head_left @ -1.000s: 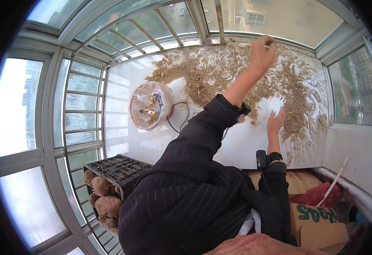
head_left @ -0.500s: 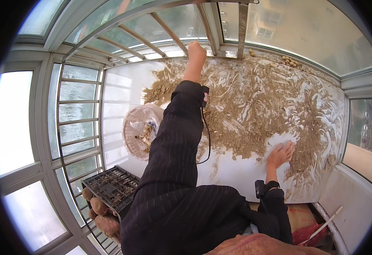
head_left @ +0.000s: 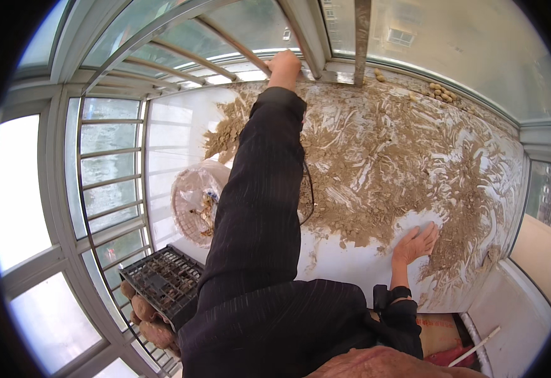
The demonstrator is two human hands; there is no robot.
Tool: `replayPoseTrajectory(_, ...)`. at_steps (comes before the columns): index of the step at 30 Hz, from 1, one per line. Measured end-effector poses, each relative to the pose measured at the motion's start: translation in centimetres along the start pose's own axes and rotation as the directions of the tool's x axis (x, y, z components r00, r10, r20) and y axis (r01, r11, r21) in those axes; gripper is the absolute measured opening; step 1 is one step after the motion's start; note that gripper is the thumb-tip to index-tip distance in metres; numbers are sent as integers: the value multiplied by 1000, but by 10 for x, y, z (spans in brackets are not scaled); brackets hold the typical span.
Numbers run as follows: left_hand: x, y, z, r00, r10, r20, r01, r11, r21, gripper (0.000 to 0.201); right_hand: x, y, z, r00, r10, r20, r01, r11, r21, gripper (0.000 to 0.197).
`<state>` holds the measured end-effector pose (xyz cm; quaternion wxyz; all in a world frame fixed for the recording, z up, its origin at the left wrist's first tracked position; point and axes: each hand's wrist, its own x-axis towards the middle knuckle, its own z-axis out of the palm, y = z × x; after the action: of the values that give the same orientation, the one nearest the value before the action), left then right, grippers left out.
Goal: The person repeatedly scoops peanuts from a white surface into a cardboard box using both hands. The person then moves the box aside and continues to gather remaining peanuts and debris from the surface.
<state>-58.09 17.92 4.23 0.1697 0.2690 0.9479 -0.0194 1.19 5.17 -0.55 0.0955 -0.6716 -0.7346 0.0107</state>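
At the far edge, my left hand is closed at the foot of a slanting metal railing bar, its sleeved arm stretched across the middle. Lower right, my right hand lies with fingers stretched out on a white surface, palm down. Around its fingertips is a bare white patch; beside them is dry, crumbly brown dirt, streaked and spread widely over the surface. What lies under the right palm is hidden.
A bin with a clear plastic liner holds scraps left of my arm. A black plastic crate stands nearer, beside large brown tubers. Small round yellowish things lie along the far window ledge. A white stick leans lower right.
The whole view has shifted slightly. My left hand stays at the same bar, and my right hand remains by the bare patch, its fingers only slightly moved.
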Motion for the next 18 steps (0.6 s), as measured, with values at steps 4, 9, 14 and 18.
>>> replayPoseTrajectory(4, -1, 3, 1, 994, -95, -55, 93, 995, -41, 33, 1, 0, 0, 1000, 2, 11, -2, 1000, -23, 50)
replayPoseTrajectory(9, -4, 7, 5, 990, -119, -80, 114, 991, -63, 34, 1, 2, 2, 999, -41, -13, 41, 999, -7, 51)
replayPoseTrajectory(14, 0, 1, 13, 989, -58, -139, 52, 997, -50, 29, 0, 1, 3, 999, -22, -32, 21, 1000, -5, 53)
replayPoseTrajectory(18, 3, 4, 15, 984, -6, -177, -13, 994, -106, 32, 0, -1, -1, 1000, 1, -15, 0, 999, 36, 53)
